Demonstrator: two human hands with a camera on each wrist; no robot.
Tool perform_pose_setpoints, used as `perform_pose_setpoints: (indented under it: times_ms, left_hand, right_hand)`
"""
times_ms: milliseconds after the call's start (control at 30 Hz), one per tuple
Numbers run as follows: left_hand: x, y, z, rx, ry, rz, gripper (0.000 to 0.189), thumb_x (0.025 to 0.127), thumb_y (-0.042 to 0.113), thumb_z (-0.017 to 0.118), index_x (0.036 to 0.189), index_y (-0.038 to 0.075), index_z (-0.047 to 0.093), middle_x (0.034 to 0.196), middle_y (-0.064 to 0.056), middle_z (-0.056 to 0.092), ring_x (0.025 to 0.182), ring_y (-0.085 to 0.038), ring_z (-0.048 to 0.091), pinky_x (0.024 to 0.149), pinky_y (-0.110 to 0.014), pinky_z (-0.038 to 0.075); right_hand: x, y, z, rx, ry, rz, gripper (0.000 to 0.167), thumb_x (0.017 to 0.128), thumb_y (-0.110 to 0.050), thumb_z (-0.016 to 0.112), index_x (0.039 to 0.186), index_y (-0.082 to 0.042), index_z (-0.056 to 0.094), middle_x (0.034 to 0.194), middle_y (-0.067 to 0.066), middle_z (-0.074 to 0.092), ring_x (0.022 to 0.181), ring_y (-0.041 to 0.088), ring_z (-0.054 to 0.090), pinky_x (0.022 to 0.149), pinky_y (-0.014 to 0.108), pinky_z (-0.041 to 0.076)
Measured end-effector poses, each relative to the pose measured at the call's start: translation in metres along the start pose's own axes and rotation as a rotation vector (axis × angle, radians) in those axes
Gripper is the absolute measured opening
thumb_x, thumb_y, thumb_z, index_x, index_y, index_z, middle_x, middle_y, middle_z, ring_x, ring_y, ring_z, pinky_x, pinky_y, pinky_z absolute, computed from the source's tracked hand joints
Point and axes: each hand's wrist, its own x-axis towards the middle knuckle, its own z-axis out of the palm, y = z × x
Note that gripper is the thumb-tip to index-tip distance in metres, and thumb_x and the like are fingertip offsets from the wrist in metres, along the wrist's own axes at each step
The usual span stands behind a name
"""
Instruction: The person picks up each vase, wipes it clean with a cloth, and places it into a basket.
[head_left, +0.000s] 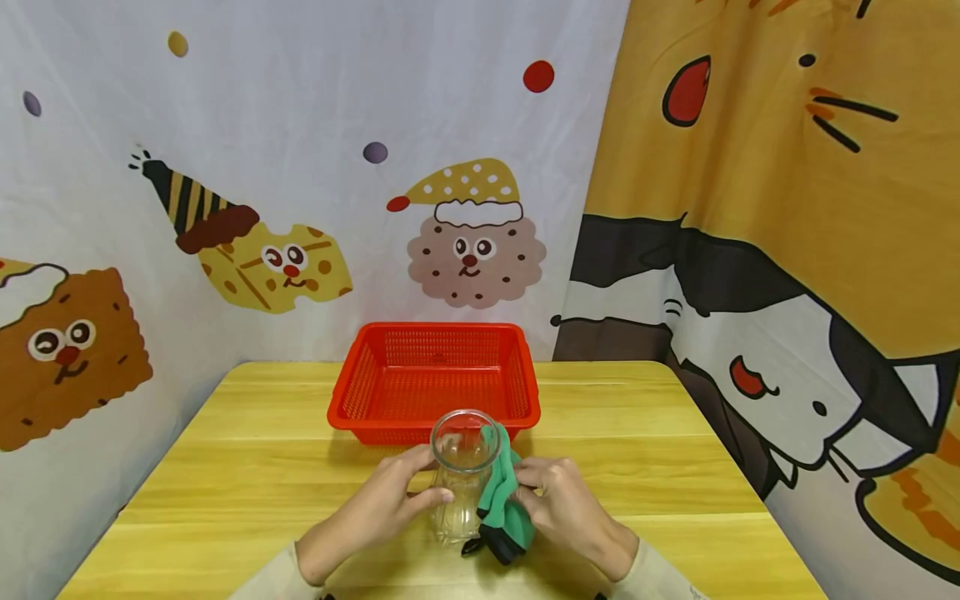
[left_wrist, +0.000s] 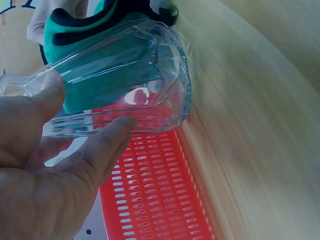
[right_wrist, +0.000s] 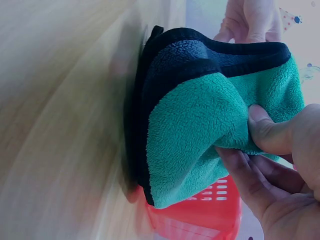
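Gripping the clear glass jar (head_left: 461, 515) between thumb and fingers, the left hand (head_left: 386, 500) is holding it mouth-up in front of the red perforated basket (head_left: 390, 432); just right of the jar, a folded green black-edged cloth (head_left: 517, 523) is being pinched by the thumb and fingers of the right hand (head_left: 564, 504).

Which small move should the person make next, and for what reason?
Probably, the right grip should rub the green cloth along the glass jar: it pinches the cloth close beside the jar, which the left grip holds.
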Motion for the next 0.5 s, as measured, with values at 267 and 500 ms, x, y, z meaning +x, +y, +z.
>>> perform_pose_setpoints:
  times_ms: [267, 500]
  left_hand:
    - [-0.0002, 0.0001, -0.0002, 0.000, -0.009, -0.009, 0.055, 0.107, 0.021, 0.085, 0.159, 0.009, 0.069, 0.151, -0.011, 0.080, 0.141, -0.039, 0.078, 0.119, -0.066, 0.064]
    - [0.0007, -0.0001, -0.0002, 0.009, 0.002, 0.004, 0.053, 0.107, 0.025, 0.085, 0.157, 0.011, 0.071, 0.150, -0.007, 0.081, 0.141, -0.037, 0.078, 0.118, -0.062, 0.065]
  right_hand:
    - [0.0056, -0.0063, -0.0033, 0.028, 0.034, -0.002, 0.037, 0.089, 0.023, 0.081, 0.116, 0.000, 0.090, 0.114, 0.017, 0.090, 0.101, 0.024, 0.090, 0.083, 0.018, 0.071]
    - [0.0092, -0.0074, -0.0045, 0.023, 0.085, -0.041, 0.039, 0.085, 0.024, 0.083, 0.114, -0.001, 0.091, 0.113, 0.016, 0.090, 0.098, 0.023, 0.090, 0.084, 0.018, 0.071]
